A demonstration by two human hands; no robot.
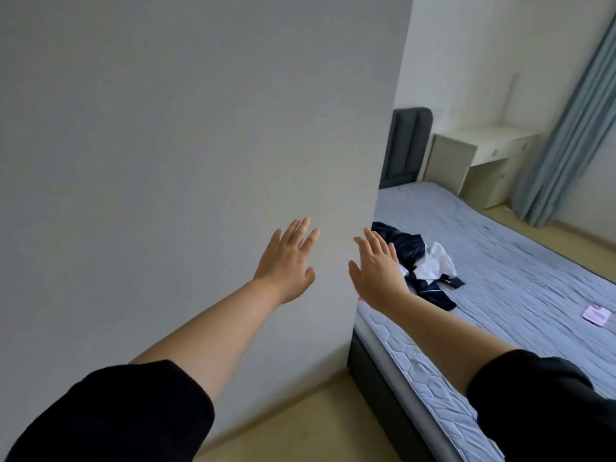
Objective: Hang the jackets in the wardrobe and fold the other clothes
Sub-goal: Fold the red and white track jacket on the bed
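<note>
Navy-and-white heap of crumpled clothes (pixel 420 261) lies on the pale blue quilted mattress (pixel 520 261), near the bed's left side, about halfway down its length. Dark pieces sit on top and at the front, w/ white fabric bunched on the right. One dark piece at the front has a thin white stripe. Nothing is folded or hung.

Left hand (pixel 286 261) is stretched fwd w/ fingers straight and spread, grasping nothing. It's in front of the big pale grey-white flat panel (pixel 166 128); can't tell if it touches. Can't tell either whether that panel is a wall or a wardrobe side.

Right hand (pixel 376 271) is also stretched fwd, fingers straight and fanned, empty. It sits at the panel's right edge and overlaps the clothes heap in view, but is raised above the bed. Both forearms are bare, w/ black sleeves (pixel 126 415) pushed up to the elbows.

Small pink flat item (pixel 596 315) lies on the mattress, well apart from the heap to the right; it's too small to read any label.

Dark grey padded headboard (pixel 406 145) is at the far end, w/ a cream desk (pixel 483 155) beside it and a blue-grey curtain (pixel 566 128) on the right. Floor is beige (pixel 316 421).
</note>
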